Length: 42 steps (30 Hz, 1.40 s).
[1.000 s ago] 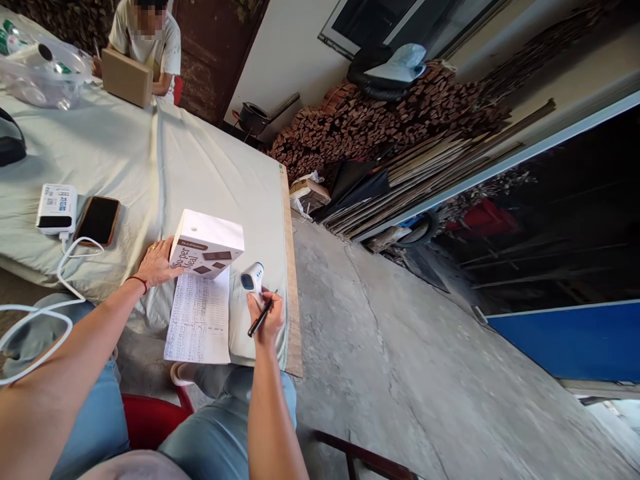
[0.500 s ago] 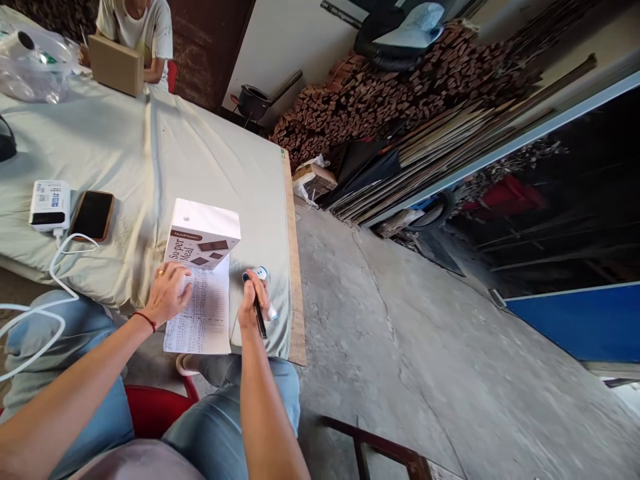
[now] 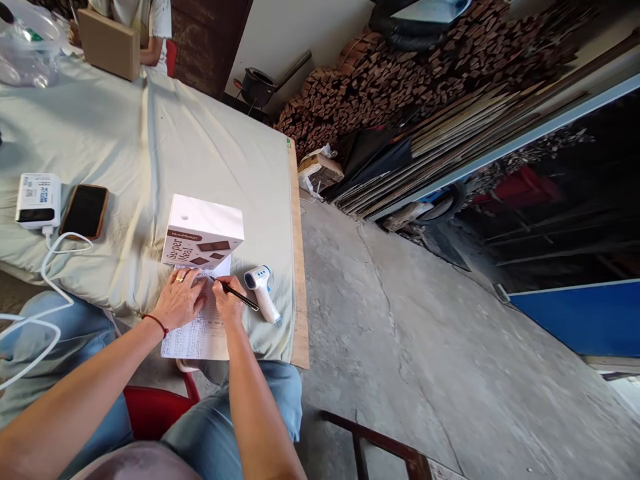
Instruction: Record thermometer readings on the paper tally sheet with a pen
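Observation:
A sheet of paper (image 3: 187, 341) covered in small handwriting lies at the table's front edge, its lower end reaching past the edge. My left hand (image 3: 181, 298) rests on it, open, fingers stretched forward. Pinched in my right hand (image 3: 229, 300) is a black pen (image 3: 241, 297), its tip at the upper part of the sheet. A white box (image 3: 204, 230) printed "Super Meal" stands upright just behind the paper, close to both hands. Right of my right hand lies a white and blue infrared thermometer (image 3: 263, 293).
Further left are a phone (image 3: 84, 211) and a white power bank (image 3: 39, 201) with a white cable (image 3: 47, 270). A person (image 3: 145, 23) sits across the table behind a brown box (image 3: 109, 43). Wooden edging (image 3: 299, 267) borders the table's right side; stacked firewood (image 3: 350, 87) stands beyond.
My right hand has moved left from over the thermometer to the paper, bringing the pen tip down to it. My left hand has shifted slightly right on the sheet. The thermometer is now uncovered.

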{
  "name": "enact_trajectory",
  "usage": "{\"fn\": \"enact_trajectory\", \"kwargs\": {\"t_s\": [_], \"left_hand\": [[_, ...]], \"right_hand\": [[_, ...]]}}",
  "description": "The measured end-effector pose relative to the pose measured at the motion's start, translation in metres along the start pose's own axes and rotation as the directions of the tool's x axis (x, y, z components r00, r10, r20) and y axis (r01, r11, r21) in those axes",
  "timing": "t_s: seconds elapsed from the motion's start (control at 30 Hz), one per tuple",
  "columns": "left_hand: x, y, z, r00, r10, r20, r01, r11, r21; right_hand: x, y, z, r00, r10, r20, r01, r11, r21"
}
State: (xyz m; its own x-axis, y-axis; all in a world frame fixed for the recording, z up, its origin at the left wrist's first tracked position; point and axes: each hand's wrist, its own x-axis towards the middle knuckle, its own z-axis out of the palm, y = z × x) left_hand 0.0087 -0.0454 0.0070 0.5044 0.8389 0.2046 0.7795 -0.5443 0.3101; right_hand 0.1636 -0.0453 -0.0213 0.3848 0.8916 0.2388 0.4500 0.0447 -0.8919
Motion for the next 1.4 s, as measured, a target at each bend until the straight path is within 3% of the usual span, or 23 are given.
{"fn": "enact_trajectory", "kwargs": {"t_s": [0.4, 1.4], "left_hand": [[0.0, 0.002, -0.001, 1.0, -0.004, -0.009, 0.004, 0.999, -0.04], [-0.001, 0.002, -0.002, 1.0, 0.015, -0.024, -0.014, 0.998, 0.054]], "right_hand": [[0.001, 0.005, 0.003, 0.997, -0.065, 0.029, 0.068, 0.993, -0.1], [0.001, 0.013, 0.004, 0.993, -0.118, -0.013, 0.116, 0.987, -0.11]]}}
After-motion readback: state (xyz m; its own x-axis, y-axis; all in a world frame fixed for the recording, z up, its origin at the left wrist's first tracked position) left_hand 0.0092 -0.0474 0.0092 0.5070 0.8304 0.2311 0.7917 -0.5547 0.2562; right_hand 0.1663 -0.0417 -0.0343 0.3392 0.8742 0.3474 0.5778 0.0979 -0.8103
